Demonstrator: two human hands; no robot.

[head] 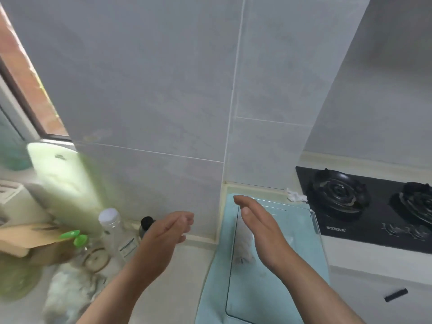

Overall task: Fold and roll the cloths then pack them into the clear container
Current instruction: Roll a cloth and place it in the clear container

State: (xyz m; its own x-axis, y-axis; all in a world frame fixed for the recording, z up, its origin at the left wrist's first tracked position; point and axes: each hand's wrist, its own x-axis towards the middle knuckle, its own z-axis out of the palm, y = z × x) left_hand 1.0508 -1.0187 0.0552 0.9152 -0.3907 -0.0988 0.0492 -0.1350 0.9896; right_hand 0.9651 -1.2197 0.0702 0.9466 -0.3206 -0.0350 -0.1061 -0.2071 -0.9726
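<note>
A clear container [314, 220] stands on a light blue cloth [211, 277] spread over the counter at centre right. Something white [245, 246] lies inside the container, blurred. A white fluffy cloth [67, 293] lies crumpled on the counter at lower left. My right hand [261, 228] hovers over the container with straight fingers and holds nothing. My left hand [168, 232] is raised above the counter left of the blue cloth, its fingers loosely curled and empty.
Bottles [117, 232] with white, black and green caps crowd the back left by the tiled wall. A pale green board [65, 188] leans beside the window. A black two-burner gas stove [364, 204] lies to the right, with crumpled white paper [295, 195] by its corner.
</note>
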